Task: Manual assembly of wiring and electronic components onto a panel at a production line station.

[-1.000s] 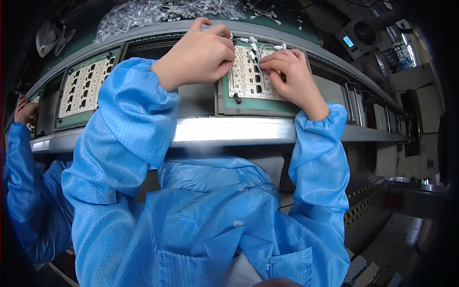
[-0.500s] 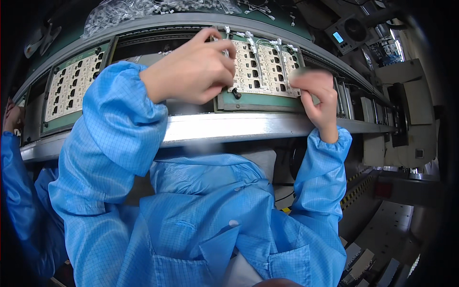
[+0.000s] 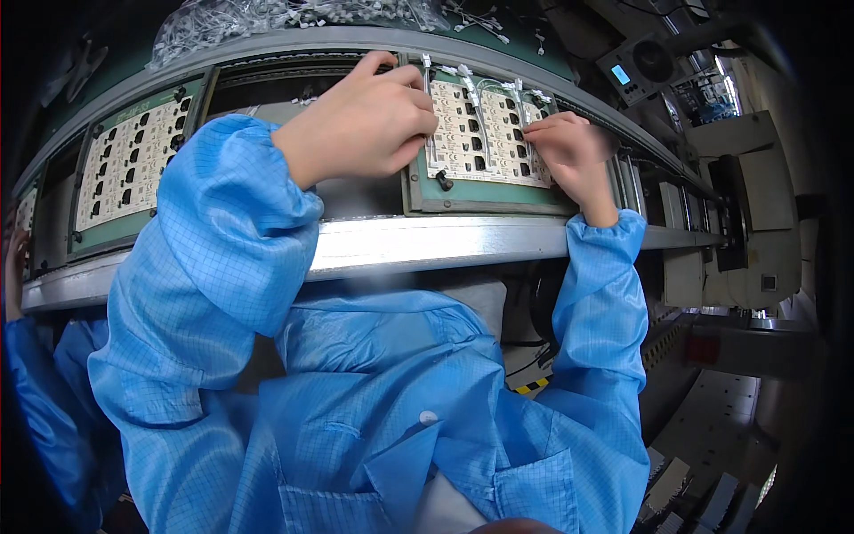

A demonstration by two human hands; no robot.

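Observation:
A white panel of circuit boards (image 3: pixel 458 160) with rows of black parts sits in a green carrier (image 3: pixel 480 203) in front of me. White cables with plugs (image 3: pixel 476 107) lie across its rows, their plugs over the far edge. My left hand (image 3: pixel 365 125) is at the panel's left side, fingers curled, the tips closed at a white cable (image 3: pixel 431 147) that runs down that edge. At the panel's right part, my right hand (image 3: pixel 569 156) has its fingertips pinched together where another cable comes down from its plug (image 3: pixel 518 85). The fingers partly hide that cable.
A second carrier with a circuit panel (image 3: pixel 133 160) sits on the line to the left, a person's hand (image 3: pixel 16 254) beyond it. Metal rails (image 3: pixel 427 240) run along the front and back. A clear bag of white cables (image 3: pixel 267 27) and a device with a lit display (image 3: pixel 621 75) are behind.
My right hand has moved left and onto the panel, its fingertips now pinched at a cable. The left hand stays near the left edge, and a cable now shows straight down beside its fingertips.

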